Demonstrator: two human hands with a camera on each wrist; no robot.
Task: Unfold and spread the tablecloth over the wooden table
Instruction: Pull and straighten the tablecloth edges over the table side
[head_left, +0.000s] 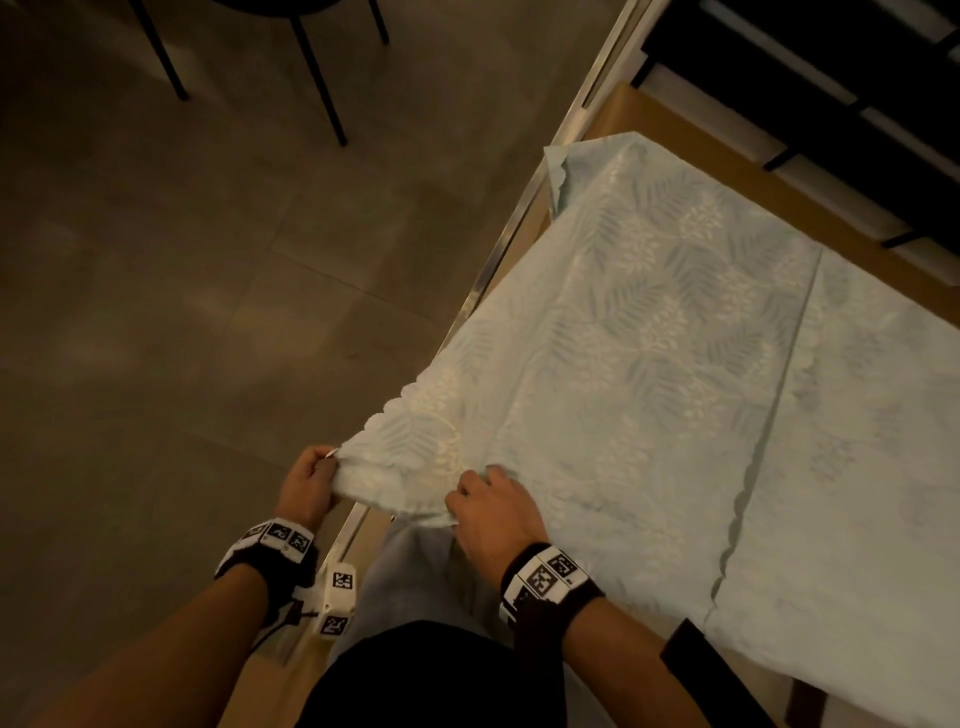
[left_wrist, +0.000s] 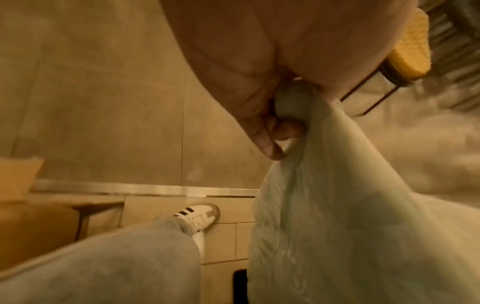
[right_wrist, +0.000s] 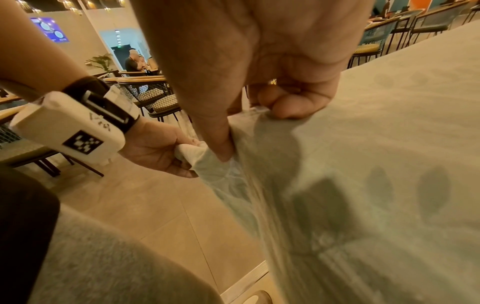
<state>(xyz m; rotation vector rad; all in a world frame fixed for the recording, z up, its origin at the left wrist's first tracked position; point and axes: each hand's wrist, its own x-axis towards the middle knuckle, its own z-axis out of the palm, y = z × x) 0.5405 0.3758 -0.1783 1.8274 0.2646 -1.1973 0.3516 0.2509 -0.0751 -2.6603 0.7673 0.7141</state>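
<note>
Pale green tablecloth (head_left: 675, 332) lies spread over most of the wooden bench (head_left: 670, 122), a bare wood strip showing beyond its far edge. Its near corner is lifted off the bench's near corner. The left hand (head_left: 310, 480) pinches the tip of that corner, while the right hand (head_left: 491, 512) pinches the hem just beside it. Both grips look set to draw the corner outward, probably to square the cloth and take out its creases.
</note>
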